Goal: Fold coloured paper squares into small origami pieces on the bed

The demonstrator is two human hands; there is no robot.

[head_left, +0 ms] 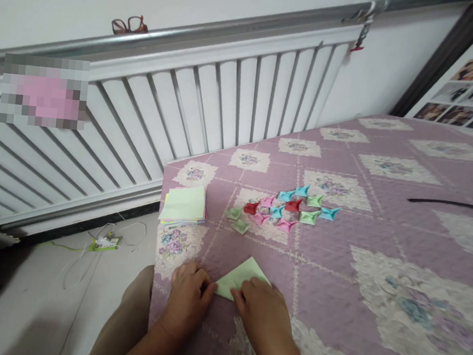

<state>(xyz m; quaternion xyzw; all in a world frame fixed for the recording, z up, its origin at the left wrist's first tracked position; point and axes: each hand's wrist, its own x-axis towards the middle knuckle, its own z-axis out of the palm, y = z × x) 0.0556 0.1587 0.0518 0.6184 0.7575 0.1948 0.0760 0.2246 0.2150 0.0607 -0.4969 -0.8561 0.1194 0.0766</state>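
Observation:
A light green sheet of origami paper [248, 269], folded into a triangle, lies on the cloth-covered table in front of me. At its left corner, my left hand [189, 296] has its fingers curled and its thumb against the paper. My right hand [263, 308] rests over the right part of the sheet, fingers bent and pressed down, with the thumb at the lower edge. Beyond my hands sit several small folded paper pieces [277, 211] in pink, red, blue and green. To the left stands a stack of square coloured paper [184, 205], a green sheet on top.
A purple floral tablecloth [328, 264] covers the table. Behind it runs a white radiator [223, 98], with glasses [129, 25] on the pipe above. A dark thin strip [447, 203] lies at the right. On the floor is a power strip [105, 243] with cables.

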